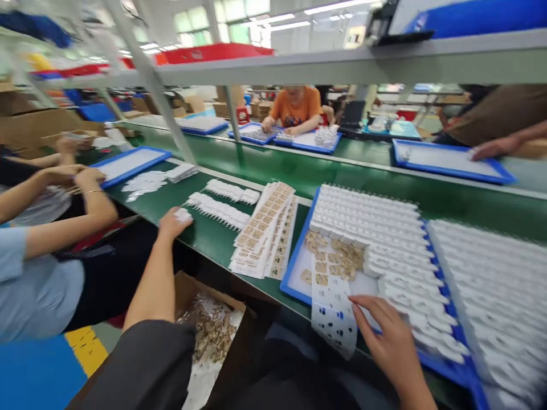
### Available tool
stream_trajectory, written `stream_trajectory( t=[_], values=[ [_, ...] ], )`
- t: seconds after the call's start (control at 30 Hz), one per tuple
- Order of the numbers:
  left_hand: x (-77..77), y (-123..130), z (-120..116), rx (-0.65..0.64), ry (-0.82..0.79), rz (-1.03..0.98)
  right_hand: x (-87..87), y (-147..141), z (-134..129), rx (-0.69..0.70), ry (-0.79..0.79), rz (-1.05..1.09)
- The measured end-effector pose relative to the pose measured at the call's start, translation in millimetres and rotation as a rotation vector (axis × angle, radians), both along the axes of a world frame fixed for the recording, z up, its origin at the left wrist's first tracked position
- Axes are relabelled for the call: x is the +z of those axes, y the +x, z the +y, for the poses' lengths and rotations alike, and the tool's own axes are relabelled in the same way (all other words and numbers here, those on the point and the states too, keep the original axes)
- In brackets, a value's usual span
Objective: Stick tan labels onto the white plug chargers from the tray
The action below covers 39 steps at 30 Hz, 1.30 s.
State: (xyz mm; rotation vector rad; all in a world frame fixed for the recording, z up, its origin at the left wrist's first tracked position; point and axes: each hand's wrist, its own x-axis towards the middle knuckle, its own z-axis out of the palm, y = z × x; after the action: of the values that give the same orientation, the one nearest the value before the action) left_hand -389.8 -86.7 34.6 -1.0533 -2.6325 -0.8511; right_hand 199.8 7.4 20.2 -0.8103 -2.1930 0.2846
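Left hand (174, 223): fingers closed narrowly around one small white part (183, 214), held over the near edge of the green table (211, 242). The part shows above the fingertips.

Right hand (387, 335): thumb and index finger pinched together on the right edge of a sticker sheet (334, 320); the other fingers are loosely bent. The sheet lies partly over the near rim of the front tray (301, 278), its lower end hanging past that rim. Tan stickers remain on its upper part; the lower part is pale with cut-out shapes.

The front tray, blue-rimmed, contains close rows of white parts (363, 213) at the back and right, with loose tan pieces (348, 259) in a heap at the left. Its near left floor is bare. To its right stand further rows of white parts (491, 296), blurred towards the edge of view.

Left of the front tray, overlapping sheets with tan stickers (269, 228) lie on the table, beside two short rows of white parts (220, 210).

Below the table edge, an open cardboard box (211, 289) contains tan scraps (213, 330) and pale sheet waste.

Across the table, a person in an orange shirt (299, 108) has both hands at blue-rimmed trays holding small parts; their type cannot be told.
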Motion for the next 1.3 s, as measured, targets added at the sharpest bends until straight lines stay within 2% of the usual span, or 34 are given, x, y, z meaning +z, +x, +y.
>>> stream_trajectory(
  t=[0.07, 0.13, 0.23, 0.27, 0.37, 0.43, 0.5, 0.57, 0.67, 0.8, 1.03, 1.23, 1.3],
  values=[
    [0.6, 12, 6, -0.063, 0.046, 0.025, 1.3, -4, -10, -0.033, -0.046, -0.012],
    [-4.6, 36, 12, -0.113, 0.170, 0.068, -0.9, -5, -18, -0.032, -0.092, -0.056],
    [-15.3, 104, 19, -0.231, 0.194, 0.074, -7.7, -5, -29, 0.021, -0.119, -0.119],
    [-17.9, 133, 20, -0.402, 0.157, 0.055, -9.8, -4, -33, 0.044, -0.122, -0.138],
    [-20.8, 226, 27, -0.860, 0.189, 0.054, -13.8, 1, -44, 0.086, -0.131, -0.170],
    [-21.3, 277, 35, -1.128, 0.119, 0.025, -14.4, 7, -48, 0.082, -0.134, -0.157],
    [-23.7, 314, 44, -1.264, 0.054, 0.001, -14.0, 13, -51, 0.066, -0.131, -0.129],
    [-29.0, 339, 49, -1.318, -0.014, 0.000, -13.3, 18, -51, 0.035, -0.127, -0.112],
    [-39.7, 359, 50, -1.356, -0.095, 0.024, -12.3, 15, -47, -0.070, -0.132, -0.110],
    [-49.0, 367, 44, -1.370, -0.092, 0.038, -11.5, -3, -34, -0.160, -0.174, -0.180],
    [-52.2, 364, 43, -1.346, -0.083, 0.088, -11.1, -22, -21, -0.116, -0.230, -0.243],
    [-43.0, 367, 41, -1.359, -0.253, 0.190, -8.6, -23, -13, -0.046, -0.199, -0.203],
    [-36.5, 366, 42, -1.366, -0.323, 0.199, -5.5, -21, -12, 0.027, -0.151, -0.135]
  ],
)
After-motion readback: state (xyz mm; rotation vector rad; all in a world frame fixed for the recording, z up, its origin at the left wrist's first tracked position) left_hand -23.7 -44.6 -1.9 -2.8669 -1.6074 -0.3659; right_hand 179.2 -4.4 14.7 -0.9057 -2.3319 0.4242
